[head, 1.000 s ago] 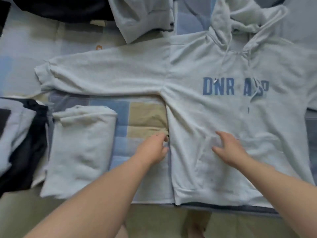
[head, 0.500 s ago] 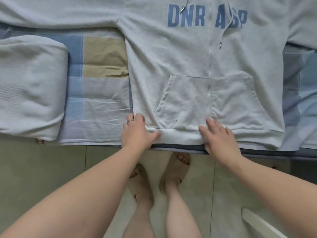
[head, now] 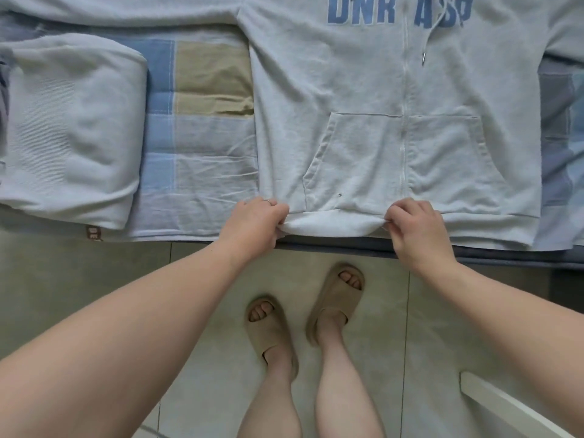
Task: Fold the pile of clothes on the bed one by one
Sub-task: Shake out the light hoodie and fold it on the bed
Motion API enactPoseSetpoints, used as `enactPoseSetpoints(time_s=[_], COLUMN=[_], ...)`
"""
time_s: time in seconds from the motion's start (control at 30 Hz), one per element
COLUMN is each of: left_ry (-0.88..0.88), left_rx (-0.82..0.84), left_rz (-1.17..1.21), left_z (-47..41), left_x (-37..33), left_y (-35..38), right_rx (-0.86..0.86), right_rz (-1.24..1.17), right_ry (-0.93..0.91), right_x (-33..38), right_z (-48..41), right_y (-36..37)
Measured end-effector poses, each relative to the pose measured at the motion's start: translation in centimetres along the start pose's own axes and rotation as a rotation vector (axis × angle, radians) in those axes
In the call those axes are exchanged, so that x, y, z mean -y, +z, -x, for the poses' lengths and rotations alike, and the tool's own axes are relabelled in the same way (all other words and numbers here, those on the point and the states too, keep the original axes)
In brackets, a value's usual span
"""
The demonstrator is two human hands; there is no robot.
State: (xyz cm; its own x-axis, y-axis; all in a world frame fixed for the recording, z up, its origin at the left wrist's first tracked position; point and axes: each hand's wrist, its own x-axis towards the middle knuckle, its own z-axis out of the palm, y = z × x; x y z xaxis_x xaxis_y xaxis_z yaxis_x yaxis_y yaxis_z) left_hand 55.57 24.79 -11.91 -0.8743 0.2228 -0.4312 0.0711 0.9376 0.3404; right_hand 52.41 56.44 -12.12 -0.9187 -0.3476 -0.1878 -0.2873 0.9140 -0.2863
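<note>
A light grey zip hoodie (head: 363, 90) with blue letters lies flat, front up, on the checked bedsheet (head: 202, 172). Its bottom hem runs along the bed's near edge. My left hand (head: 256, 221) grips the hem near the hoodie's left corner, fingers curled around the bunched cloth. My right hand (head: 414, 226) pinches the hem just below the zip's lower end. Between the two hands the hem is lifted and rolled a little. The hood and the sleeve ends are out of view.
A folded pale grey garment (head: 69, 128) lies on the bed to the left. Below the bed edge is tiled floor (head: 94, 273) with my two feet in beige slides (head: 271, 327). A white bar (head: 505, 406) crosses the floor at the lower right.
Both hands slid down the hoodie's front to its hem, lay flat there, and now curl around the hem and lift it. The camera has tilted down toward the bed edge.
</note>
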Motion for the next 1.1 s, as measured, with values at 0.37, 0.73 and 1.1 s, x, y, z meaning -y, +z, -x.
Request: enactPoseSetpoints(time_s=[0.37,0.73,1.1], left_ry=[-0.206,-0.115,-0.386], left_rx=[0.185,0.182,0.104], left_rz=[-0.230,-0.101,0.134], left_z=[4.2,-0.6,-17.3], left_x=[1.8,-3.1,-10.4], left_y=[-1.1,-6.8,-18.1], right_rx=[0.351,0.469,0.387], right_rz=[0.015,-0.071,-0.170], right_ry=[0.165,0.265,0.264], right_x=[6.1,1.6,-9.6], right_z=[-0.4,-5.5,-20.0], right_y=[-0.7,-9.7,-21.6])
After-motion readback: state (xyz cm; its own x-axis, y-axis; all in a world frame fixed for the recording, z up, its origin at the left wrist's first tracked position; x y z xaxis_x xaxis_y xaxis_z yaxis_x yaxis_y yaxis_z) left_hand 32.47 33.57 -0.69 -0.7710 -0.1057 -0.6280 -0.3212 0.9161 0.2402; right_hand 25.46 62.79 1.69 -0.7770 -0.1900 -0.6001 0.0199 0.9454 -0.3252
